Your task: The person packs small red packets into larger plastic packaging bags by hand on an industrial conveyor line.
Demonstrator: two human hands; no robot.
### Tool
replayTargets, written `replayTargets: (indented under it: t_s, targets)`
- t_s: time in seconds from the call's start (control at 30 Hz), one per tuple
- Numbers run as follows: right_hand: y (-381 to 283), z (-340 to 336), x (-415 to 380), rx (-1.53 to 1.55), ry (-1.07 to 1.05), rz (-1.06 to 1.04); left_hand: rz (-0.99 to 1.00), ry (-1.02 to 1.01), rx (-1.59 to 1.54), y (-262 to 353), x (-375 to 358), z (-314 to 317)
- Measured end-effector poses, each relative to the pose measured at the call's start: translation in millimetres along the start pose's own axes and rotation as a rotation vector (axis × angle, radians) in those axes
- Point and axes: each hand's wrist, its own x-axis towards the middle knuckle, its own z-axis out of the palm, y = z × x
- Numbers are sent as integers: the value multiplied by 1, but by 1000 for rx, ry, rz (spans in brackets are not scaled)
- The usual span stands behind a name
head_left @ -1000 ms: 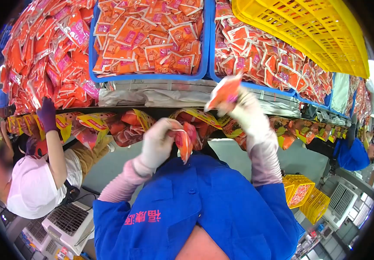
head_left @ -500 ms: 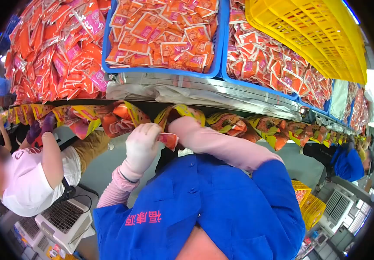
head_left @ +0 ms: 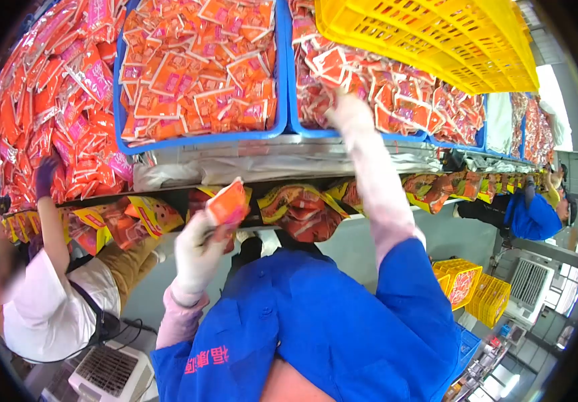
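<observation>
My left hand (head_left: 197, 249), in a white glove, grips an orange sachet (head_left: 228, 203) between thumb and fingers. It is raised in front of a yellow and red bag (head_left: 203, 194), one of a row along the line. My right hand (head_left: 351, 112), gloved and blurred, is stretched out over red and white sachets (head_left: 406, 100) in a blue bin (head_left: 306, 130). Its fingers are too smeared to show whether they hold anything. Between my arms hangs an open bag (head_left: 306, 213) with red packets inside.
A middle blue bin (head_left: 198, 144) is full of orange sachets, with a heap of larger red packets (head_left: 47, 94) to its left. A yellow crate (head_left: 430, 40) rests over the right bins. A co-worker (head_left: 54, 288) reaches into the heap; another person (head_left: 534, 213) stands far right.
My right hand has come out of a bag and swung forward over the right blue bin. My left hand has lifted its sachet slightly. The bags have shifted, and the left co-worker's hand has moved to the heap.
</observation>
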Motion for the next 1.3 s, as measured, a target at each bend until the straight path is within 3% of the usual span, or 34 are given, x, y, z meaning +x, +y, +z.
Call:
replayTargets:
  t_s: [0.07, 0.13, 0.2, 0.23, 0.27, 0.3, 0.33, 0.37, 0.4, 0.43, 0.47, 0.5, 0.57, 0.6, 0.63, 0.67, 0.7, 0.73, 0.83, 0.93, 0.97, 1.0, 1.03, 1.07, 1.1, 1.13, 1.17, 1.2, 1.23, 1.27, 1.3]
  targets:
    - [38, 60, 58, -140, 112, 194, 71, -196, 148, 6, 5, 27]
    - [53, 78, 94, -85, -21, 106, 274, -310, 240, 2, 6, 51]
    - [42, 62, 73, -50, 106, 68, 452, -417, 450, -7, 4, 63]
    - [41, 49, 49, 43, 344, -88, 470, -463, 522, -20, 1, 67]
    - [26, 9, 6, 191, 355, -194, 470, -461, 521, -34, 2, 71]
    - [7, -28, -33, 592, 131, -114, 553, -425, 650, -48, 6, 75]
    - [-13, -53, -72, 925, -31, -192, 637, -388, 782, -62, 11, 76]
    - [-16, -48, -94, 1014, -136, -352, 648, -362, 871, -73, 18, 76]
    - [-28, -61, -127, 1020, -406, -412, 471, -476, 1017, -62, 24, 72]
    - [-46, -65, -155, 858, -476, -510, 490, -405, 1033, -55, 23, 67]
    - [-44, -22, -164, 620, -156, -889, 509, -334, 1047, -51, 22, 62]
    - [-59, -19, -180, 429, -494, -690, 503, -329, 1049, -50, 16, 55]
    - [-74, 7, -196, 147, -496, -732, 678, -253, 1040, -51, 6, 38]
    - [-84, 35, -198, -9, -553, -705, 675, -245, 1044, -57, 4, 30]
    - [-108, 44, -197, -44, -704, -541, 673, -353, 1060, -67, 0, 24]
    - [-122, 83, -191, -127, -697, -553, 678, -458, 1076, -72, 1, 21]
    - [-126, 167, -176, -252, -741, -625, 659, -489, 1089, -67, 4, 24]
    - [-144, 193, -153, -246, -809, -780, 725, -416, 993, -67, 4, 26]
    - [-175, 201, -139, -217, -855, -742, 755, -381, 1032, -76, 3, 25]
    - [-180, 204, -139, -118, -983, -650, 480, -404, 952, -55, 8, 4]
    - [-174, 129, -139, -49, -1041, -728, 490, -309, 830, -40, 22, 0]
    - [-149, 41, -147, 148, -836, -776, 493, -214, 708, -26, 40, -4]
    - [-125, 4, -138, 168, -719, -779, 495, -123, 764, -16, 62, -9]
    - [-99, -25, -123, 238, -557, -649, 484, -37, 771, -13, 88, -11]
    - [-64, -27, -96, 284, -224, -578, 455, 67, 907, -22, 119, -10]
    - [-27, -8, -53, 384, -43, -337, 542, 188, 941, -36, 157, -6]
    - [-8, -17, -16, 112, -54, -216, 529, 240, 1005, -54, 193, -2]
    - [16, -1, 14, 104, -83, -147, 514, 225, 1035, -67, 229, 5]
    - [33, 31, 43, 14, -97, -109, 335, 62, 1158, -66, 251, 12]
    - [27, 49, 53, -199, -135, -54, 340, 64, 1167, -67, 257, 23]
    - [30, 60, 63, -247, -180, -104, 237, -52, 1366, -69, 263, 36]
